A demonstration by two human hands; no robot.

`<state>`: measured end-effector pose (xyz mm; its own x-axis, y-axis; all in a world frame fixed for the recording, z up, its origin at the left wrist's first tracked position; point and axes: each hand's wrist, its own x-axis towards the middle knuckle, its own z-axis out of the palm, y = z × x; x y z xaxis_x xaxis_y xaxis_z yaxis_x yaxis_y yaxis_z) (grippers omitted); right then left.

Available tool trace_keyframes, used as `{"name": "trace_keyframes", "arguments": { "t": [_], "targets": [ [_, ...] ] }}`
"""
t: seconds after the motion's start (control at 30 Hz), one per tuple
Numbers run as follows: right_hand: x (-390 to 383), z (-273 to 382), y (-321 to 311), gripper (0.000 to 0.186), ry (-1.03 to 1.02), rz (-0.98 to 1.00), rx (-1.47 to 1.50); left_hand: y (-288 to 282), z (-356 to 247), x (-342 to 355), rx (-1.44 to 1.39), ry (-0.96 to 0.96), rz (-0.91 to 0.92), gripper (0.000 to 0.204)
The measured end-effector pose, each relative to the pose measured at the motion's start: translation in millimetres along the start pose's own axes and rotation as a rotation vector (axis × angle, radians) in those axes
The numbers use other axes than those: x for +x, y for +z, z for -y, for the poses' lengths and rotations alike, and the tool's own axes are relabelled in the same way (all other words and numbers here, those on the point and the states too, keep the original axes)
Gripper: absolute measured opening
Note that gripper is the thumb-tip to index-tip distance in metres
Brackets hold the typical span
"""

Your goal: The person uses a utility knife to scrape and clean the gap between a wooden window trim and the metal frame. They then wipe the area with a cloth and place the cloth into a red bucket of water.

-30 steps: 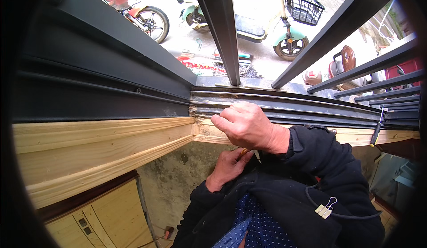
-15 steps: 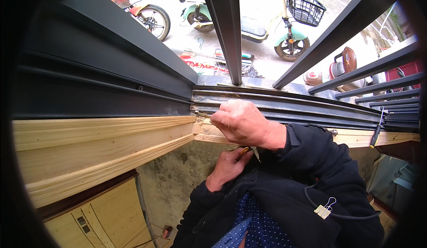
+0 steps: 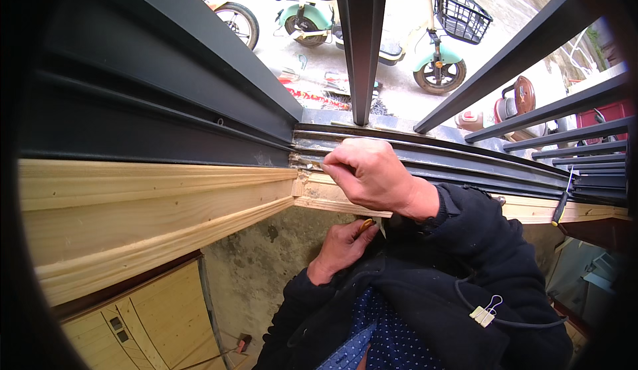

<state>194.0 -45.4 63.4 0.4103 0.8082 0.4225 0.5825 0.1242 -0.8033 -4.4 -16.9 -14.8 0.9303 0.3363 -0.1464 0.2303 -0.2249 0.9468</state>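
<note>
My right hand (image 3: 375, 179) is closed in a pinch above the left corner of the dark window track (image 3: 458, 169). Whatever its fingertips hold is hidden or too small to name. A small whitish bit (image 3: 310, 166) shows beside the fingers, at the track's end. Lower down, in front of my jacket, my left hand (image 3: 340, 247) is wrapped round a tool with a yellow-and-black handle (image 3: 365, 225); its kind is not clear. Between the hands runs the pale wooden sill (image 3: 325, 199), whose corner near the fingers looks rough.
Dark metal bars (image 3: 362, 58) rise beyond the track, with a mint-green scooter (image 3: 438, 64) outside. A screwdriver (image 3: 562, 205) lies at the sill's right end. Wooden trim (image 3: 159, 204) runs along the left. A binder clip (image 3: 484, 313) hangs on my jacket cord.
The view has shifted slightly. A thin piece that stuck out left of my right fingertips no longer shows, and that hand sits a little higher and farther right. My left hand keeps its grip.
</note>
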Motion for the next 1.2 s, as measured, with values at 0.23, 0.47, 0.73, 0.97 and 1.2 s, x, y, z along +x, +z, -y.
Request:
{"name": "trace_keyframes", "arguments": {
  "t": [0.23,0.47,0.73,0.97,1.2],
  "targets": [
    [2.9,-14.0,23.8,0.008,0.046,0.079,-0.020,-0.1,-1.3,-1.6,0.027,-0.041,-0.016,0.014],
    [-5.0,-9.2,-1.2,0.011,0.009,0.171,-0.188,2.4,-1.1,-0.2,-0.005,-0.023,-0.011,0.014],
    [-17.1,6.5,-32.1,0.005,0.083,0.072,-0.042,0.1,-5.9,2.9,0.046,0.063,0.011,0.013],
    [-37.3,5.5,-52.4,0.008,0.209,0.006,-0.038,-39.4,-41.1,-1.6,0.066,0.144,-0.196,0.020],
    [-48.5,5.7,-56.4,0.010,0.324,0.006,-0.014,-63.2,-57.8,16.3,0.240,0.036,-0.534,0.022]
  ]
}}
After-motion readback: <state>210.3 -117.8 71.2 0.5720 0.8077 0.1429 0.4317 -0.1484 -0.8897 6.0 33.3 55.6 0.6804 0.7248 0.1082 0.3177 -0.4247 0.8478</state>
